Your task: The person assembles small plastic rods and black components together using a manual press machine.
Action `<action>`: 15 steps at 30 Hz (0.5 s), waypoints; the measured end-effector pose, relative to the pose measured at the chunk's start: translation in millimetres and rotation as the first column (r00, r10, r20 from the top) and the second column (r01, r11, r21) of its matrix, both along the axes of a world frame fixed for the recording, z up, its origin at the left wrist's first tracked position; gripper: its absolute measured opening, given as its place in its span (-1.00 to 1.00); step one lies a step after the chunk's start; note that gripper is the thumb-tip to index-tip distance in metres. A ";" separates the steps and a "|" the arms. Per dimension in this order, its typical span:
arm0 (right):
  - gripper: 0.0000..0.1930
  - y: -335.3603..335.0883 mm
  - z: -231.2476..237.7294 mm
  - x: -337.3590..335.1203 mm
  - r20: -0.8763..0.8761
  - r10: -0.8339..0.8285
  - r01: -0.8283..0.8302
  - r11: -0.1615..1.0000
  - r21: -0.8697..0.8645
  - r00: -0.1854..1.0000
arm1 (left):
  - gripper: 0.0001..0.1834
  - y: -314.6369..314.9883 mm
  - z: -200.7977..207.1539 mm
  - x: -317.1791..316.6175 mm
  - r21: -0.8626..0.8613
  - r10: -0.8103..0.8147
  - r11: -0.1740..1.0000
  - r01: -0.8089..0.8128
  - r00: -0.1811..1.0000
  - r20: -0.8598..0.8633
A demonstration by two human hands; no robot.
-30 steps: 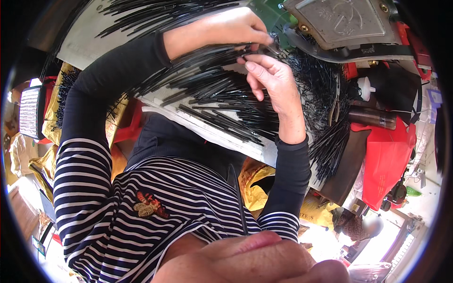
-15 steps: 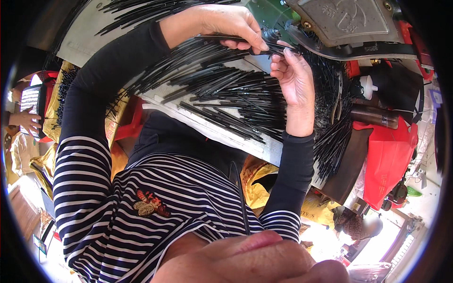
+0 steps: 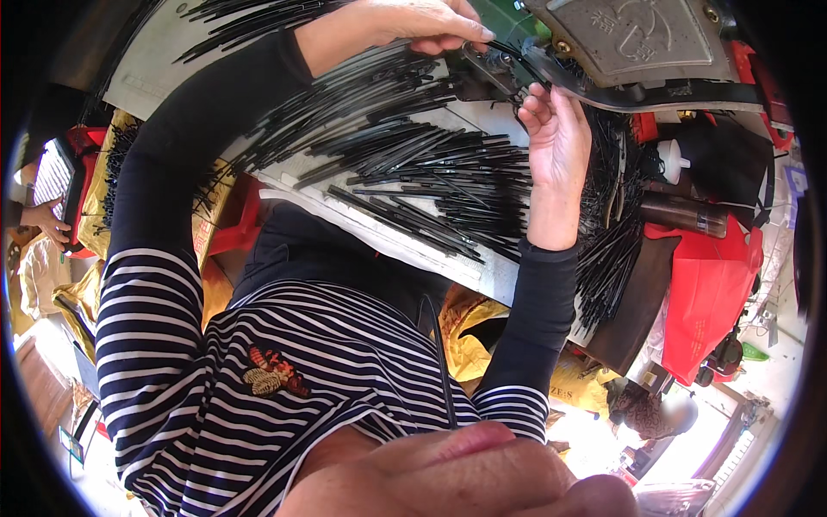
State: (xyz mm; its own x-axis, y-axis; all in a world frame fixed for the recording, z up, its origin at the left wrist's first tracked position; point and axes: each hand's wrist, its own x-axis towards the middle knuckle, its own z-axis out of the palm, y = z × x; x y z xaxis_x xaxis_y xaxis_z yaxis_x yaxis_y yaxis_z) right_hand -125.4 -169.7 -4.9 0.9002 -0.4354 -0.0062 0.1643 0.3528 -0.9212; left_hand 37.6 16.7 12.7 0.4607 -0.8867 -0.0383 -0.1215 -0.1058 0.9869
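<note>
1. At one o'clock, left hand [image 3: 435, 26] and right hand [image 3: 556, 138], nearly closed, pinch a black strip [image 3: 519, 60]; a loose grip could drop it
2. Drifting towards the metal machine [image 3: 633, 36] at two o'clock could knock the strip askew

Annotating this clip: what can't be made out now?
Head view:
Left hand: top cut off by upper edge.
Metal housing: top cut off likewise.
Whether the right hand touches the black strip: fingertips too small.
Co-worker's hand: arm lost in dark left rim.
</note>
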 end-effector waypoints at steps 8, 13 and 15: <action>-0.83 0.4 0.2 -0.2 0.010 -0.015 0.015 1.000 -0.005 1.000 | -0.70 0.3 2.0 -2.5 -0.009 0.011 1.000 -0.012 0.998 -0.064; -0.82 -4.4 -0.7 0.1 0.003 -0.020 0.020 1.000 -0.022 1.000 | -0.70 -4.7 1.3 -5.4 0.029 0.028 0.999 -0.026 0.996 -0.085; -0.81 -7.2 -2.7 0.1 -0.018 -0.023 0.023 0.999 -0.025 1.000 | -0.70 -6.6 -0.4 -4.4 0.025 0.022 0.999 -0.021 0.998 -0.058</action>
State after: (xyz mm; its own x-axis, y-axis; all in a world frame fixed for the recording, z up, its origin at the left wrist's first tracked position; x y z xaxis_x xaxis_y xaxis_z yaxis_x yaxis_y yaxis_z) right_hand -125.3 -177.0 -7.6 0.8898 -0.4561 -0.0115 0.1552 0.3263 -0.9325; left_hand 33.3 10.1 12.3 0.4761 -0.8751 -0.0873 -0.0610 -0.1319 0.9894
